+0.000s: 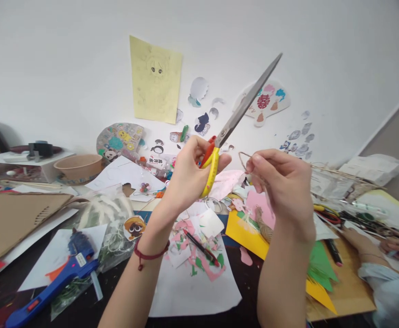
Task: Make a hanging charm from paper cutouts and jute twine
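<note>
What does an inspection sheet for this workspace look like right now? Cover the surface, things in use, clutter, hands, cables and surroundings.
Surface: dark table, with a white sheet in front of the person.
Things in use: scissors with red and yellow handles, blades pointing up to the right; thin brown twine.
Clutter: pink, green and white paper scraps and a dark pen on the sheet; blue glue gun and cardboard at left.
Hands: left hand holds the scissors by the handles; right hand pinches the twine.
Cables: none identifiable; the right side is too crowded to tell.
Surroundings: white wall bearing a yellow drawing; another person's sleeve at right.
</note>
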### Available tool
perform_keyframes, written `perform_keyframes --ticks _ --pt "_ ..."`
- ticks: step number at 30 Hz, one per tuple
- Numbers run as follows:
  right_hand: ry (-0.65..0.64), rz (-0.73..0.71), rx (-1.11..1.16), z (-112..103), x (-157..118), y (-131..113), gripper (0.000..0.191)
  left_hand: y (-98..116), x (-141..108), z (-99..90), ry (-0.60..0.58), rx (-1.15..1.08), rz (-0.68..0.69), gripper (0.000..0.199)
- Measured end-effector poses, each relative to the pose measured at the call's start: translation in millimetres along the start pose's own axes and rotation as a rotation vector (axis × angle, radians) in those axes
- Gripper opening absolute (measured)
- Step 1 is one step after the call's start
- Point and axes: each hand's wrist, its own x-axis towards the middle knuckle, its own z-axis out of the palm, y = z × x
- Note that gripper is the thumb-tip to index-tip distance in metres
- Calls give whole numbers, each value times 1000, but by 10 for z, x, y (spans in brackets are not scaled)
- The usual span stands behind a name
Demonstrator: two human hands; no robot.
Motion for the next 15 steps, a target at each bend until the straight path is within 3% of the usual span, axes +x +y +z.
perform_keyframes --ticks 5,10,15 --pt "11 -20 -65 -52 -16 -31 15 -4 26 -316 -54 355 184 54" --pt "46 -55 -282 -174 -59 -65 17 162 7 -634 -226 693 60 43" --pt "17 -308 -568 -257 -51 -66 11 227 -22 -718 -293 828 9 39"
